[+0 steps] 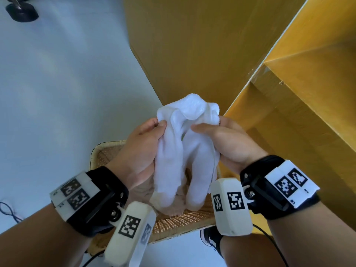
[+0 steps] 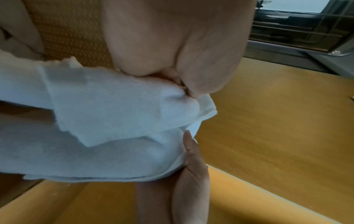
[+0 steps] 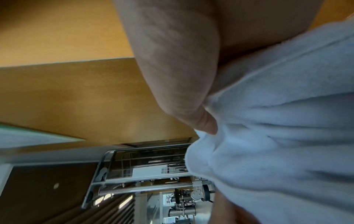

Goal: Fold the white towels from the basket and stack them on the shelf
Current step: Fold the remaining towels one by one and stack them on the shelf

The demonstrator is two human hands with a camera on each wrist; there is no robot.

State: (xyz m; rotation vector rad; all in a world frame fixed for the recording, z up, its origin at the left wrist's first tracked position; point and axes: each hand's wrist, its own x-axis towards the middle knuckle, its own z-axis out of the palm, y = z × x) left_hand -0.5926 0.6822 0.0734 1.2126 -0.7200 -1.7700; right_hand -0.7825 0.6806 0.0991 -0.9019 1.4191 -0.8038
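Observation:
A crumpled white towel (image 1: 185,149) hangs in the air between both hands, above a woven basket (image 1: 107,151) on the floor. My left hand (image 1: 142,149) pinches the towel's upper left edge with thumb and fingers. My right hand (image 1: 221,139) grips its upper right part, thumb on top. Two folds of the cloth droop down into the basket. In the left wrist view the towel (image 2: 107,118) is bunched under my left hand (image 2: 184,86). In the right wrist view my right hand (image 3: 191,94) presses into the towel (image 3: 277,136). The basket's contents are hidden behind the towel.
A yellow wooden shelf unit (image 1: 300,89) rises at the right and behind the basket. Pale floor (image 1: 63,89) lies to the left, with a dark chair base (image 1: 21,11) far off. A shoe (image 1: 210,237) stands beside the basket's near edge.

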